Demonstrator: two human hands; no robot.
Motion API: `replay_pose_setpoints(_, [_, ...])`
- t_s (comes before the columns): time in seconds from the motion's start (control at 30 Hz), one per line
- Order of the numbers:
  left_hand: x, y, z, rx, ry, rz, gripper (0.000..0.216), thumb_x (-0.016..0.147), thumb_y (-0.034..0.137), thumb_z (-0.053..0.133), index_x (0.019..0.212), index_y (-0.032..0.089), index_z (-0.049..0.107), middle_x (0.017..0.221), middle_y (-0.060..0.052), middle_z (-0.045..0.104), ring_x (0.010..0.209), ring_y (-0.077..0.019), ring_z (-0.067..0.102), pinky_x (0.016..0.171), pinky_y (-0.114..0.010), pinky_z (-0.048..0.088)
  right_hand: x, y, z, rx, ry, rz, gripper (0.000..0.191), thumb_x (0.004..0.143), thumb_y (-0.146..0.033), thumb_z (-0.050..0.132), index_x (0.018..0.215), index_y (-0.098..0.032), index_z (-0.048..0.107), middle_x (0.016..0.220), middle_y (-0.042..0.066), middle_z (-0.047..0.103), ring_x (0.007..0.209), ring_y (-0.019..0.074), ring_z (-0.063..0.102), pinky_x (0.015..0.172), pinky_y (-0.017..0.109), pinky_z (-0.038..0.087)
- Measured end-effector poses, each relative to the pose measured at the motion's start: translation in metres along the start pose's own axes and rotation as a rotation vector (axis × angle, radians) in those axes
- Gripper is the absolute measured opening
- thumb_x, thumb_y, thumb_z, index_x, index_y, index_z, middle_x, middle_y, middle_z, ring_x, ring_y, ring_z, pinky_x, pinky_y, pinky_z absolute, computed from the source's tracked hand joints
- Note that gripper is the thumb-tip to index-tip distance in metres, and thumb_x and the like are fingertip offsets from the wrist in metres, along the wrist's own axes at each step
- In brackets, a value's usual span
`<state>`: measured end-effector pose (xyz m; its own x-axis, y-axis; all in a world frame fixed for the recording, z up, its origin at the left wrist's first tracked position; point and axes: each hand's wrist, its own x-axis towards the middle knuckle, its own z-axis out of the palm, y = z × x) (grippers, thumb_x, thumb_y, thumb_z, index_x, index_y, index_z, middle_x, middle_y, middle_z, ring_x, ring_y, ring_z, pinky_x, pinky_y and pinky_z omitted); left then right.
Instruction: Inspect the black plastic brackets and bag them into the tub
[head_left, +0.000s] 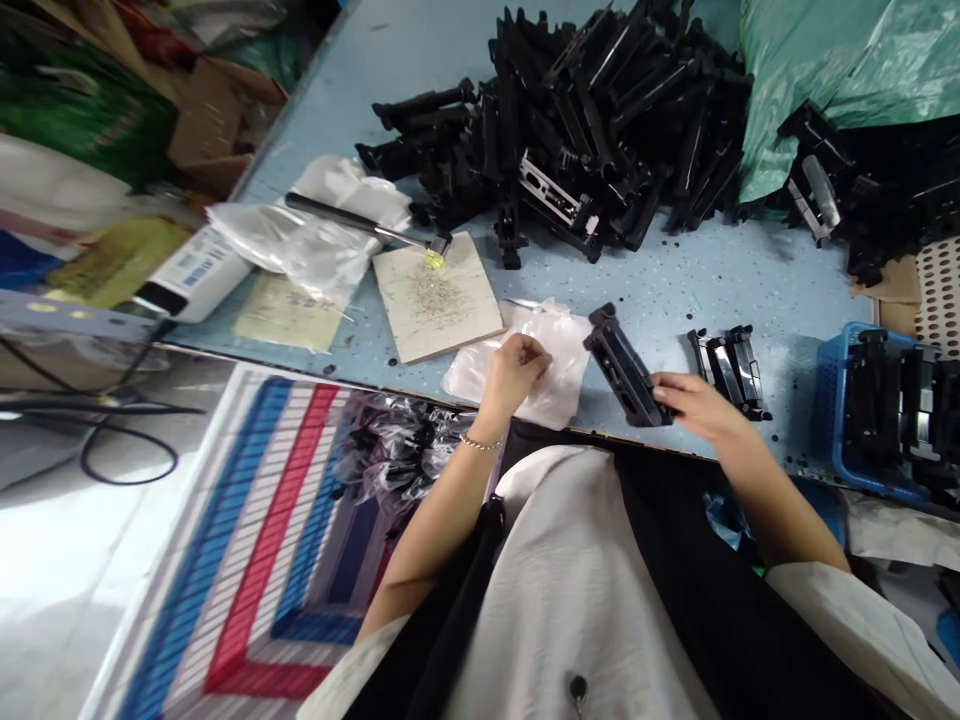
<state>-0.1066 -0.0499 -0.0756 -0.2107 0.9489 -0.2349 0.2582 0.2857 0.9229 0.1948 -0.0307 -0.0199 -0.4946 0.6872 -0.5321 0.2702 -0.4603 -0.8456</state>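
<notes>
My right hand (686, 395) grips one end of a long black plastic part (626, 368), which is tilted above the table near its front edge. Curled over a stack of thin clear plastic bags (562, 350), my left hand (517, 372) has its thumb and fingers pinched together at the film. How much of a bag it has hold of is hard to see. Several similar black parts (729, 370) lie side by side just right of my right hand.
A large heap of black parts (585, 120) covers the back. A hammer (367, 222) rests across a plastic bag and a worn wooden board (439, 300). At right stands a blue basket (832, 400) of black parts. Below the table edge, a striped bag (240, 620) holds wrapped pieces.
</notes>
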Motion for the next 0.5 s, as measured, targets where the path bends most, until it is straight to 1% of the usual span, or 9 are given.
replay_pose_setpoints(0.03, [-0.002, 0.0, -0.001, 0.023, 0.015, 0.052, 0.005, 0.082, 0.014, 0.061, 0.081, 0.017, 0.064, 0.07, 0.0, 0.068, 0.063, -0.0136, 0.062, 0.062, -0.025, 0.05, 0.004, 0.007, 0.011, 0.2, -0.067, 0.059, 0.04, 0.076, -0.052, 0.08, 0.089, -0.016, 0.069, 0.075, 0.003, 0.066, 0.064, 0.0143, 0.058, 0.063, 0.029, 0.049])
replay_pose_setpoints(0.1, [-0.007, -0.001, -0.001, 0.133, 0.032, 0.209, 0.017, 0.082, 0.007, 0.054, 0.083, 0.017, 0.068, 0.087, -0.005, 0.074, 0.084, -0.0171, 0.07, 0.08, -0.03, 0.056, 0.011, 0.018, 0.031, 0.463, -0.187, 0.149, 0.044, 0.068, -0.05, 0.088, 0.085, -0.014, 0.069, 0.073, 0.003, 0.067, 0.061, 0.0129, 0.059, 0.061, 0.027, 0.05])
replay_pose_setpoints(0.13, [-0.01, -0.002, -0.001, 0.196, 0.027, 0.284, 0.023, 0.082, 0.005, 0.052, 0.087, 0.017, 0.07, 0.097, -0.007, 0.075, 0.095, -0.0189, 0.07, 0.089, -0.033, 0.057, 0.014, 0.022, 0.038, 0.541, -0.226, 0.172, 0.043, 0.066, -0.047, 0.09, 0.084, -0.014, 0.069, 0.073, 0.003, 0.068, 0.06, 0.0121, 0.059, 0.06, 0.025, 0.049])
replay_pose_setpoints(0.17, [-0.012, -0.003, -0.001, 0.248, 0.015, 0.338, 0.026, 0.083, 0.005, 0.052, 0.093, 0.017, 0.073, 0.106, -0.009, 0.075, 0.101, -0.02, 0.07, 0.095, -0.035, 0.056, 0.017, 0.024, 0.044, 0.598, -0.248, 0.178, 0.042, 0.065, -0.044, 0.091, 0.082, -0.013, 0.069, 0.072, 0.003, 0.068, 0.059, 0.0111, 0.057, 0.057, 0.024, 0.048])
replay_pose_setpoints(0.2, [-0.014, -0.005, -0.002, 0.281, 0.0, 0.364, 0.028, 0.084, 0.006, 0.054, 0.101, 0.016, 0.074, 0.115, -0.01, 0.074, 0.101, -0.02, 0.07, 0.096, -0.036, 0.056, 0.019, 0.025, 0.049, 0.637, -0.261, 0.177, 0.04, 0.065, -0.043, 0.092, 0.081, -0.013, 0.07, 0.071, 0.002, 0.068, 0.057, 0.0103, 0.056, 0.054, 0.022, 0.046])
replay_pose_setpoints(0.3, [-0.013, -0.012, -0.008, 0.29, -0.042, 0.348, 0.041, 0.081, 0.007, 0.061, 0.121, 0.014, 0.069, 0.13, -0.015, 0.069, 0.078, -0.0131, 0.067, 0.081, -0.031, 0.06, 0.025, 0.03, 0.058, 0.669, -0.265, 0.191, 0.041, 0.06, -0.042, 0.093, 0.079, -0.014, 0.071, 0.067, 0.002, 0.066, 0.055, 0.0099, 0.053, 0.049, 0.021, 0.04])
replay_pose_setpoints(0.37, [-0.011, -0.014, -0.014, 0.294, -0.036, 0.324, 0.053, 0.079, 0.004, 0.061, 0.131, 0.013, 0.064, 0.137, -0.017, 0.064, 0.069, -0.0088, 0.064, 0.074, -0.028, 0.061, 0.029, 0.034, 0.064, 0.642, -0.254, 0.227, 0.043, 0.059, -0.045, 0.093, 0.078, -0.014, 0.071, 0.063, 0.002, 0.065, 0.051, 0.0092, 0.05, 0.044, 0.02, 0.033])
replay_pose_setpoints(0.43, [-0.014, -0.012, -0.019, 0.334, -0.028, 0.343, 0.062, 0.08, 0.003, 0.057, 0.141, 0.014, 0.057, 0.146, -0.019, 0.057, 0.076, -0.0099, 0.067, 0.08, -0.029, 0.062, 0.032, 0.037, 0.068, 0.608, -0.225, 0.24, 0.042, 0.061, -0.047, 0.092, 0.075, -0.014, 0.069, 0.06, 0.001, 0.063, 0.047, 0.0074, 0.045, 0.042, 0.02, 0.027])
replay_pose_setpoints(0.5, [-0.025, -0.004, -0.021, 0.4, -0.068, 0.435, 0.066, 0.085, 0.003, 0.052, 0.149, 0.016, 0.05, 0.152, -0.019, 0.052, 0.097, -0.0157, 0.071, 0.093, -0.033, 0.062, 0.034, 0.036, 0.071, 0.552, -0.181, 0.242, 0.041, 0.065, -0.047, 0.09, 0.074, -0.014, 0.067, 0.06, -0.001, 0.061, 0.047, 0.0065, 0.043, 0.043, 0.021, 0.027])
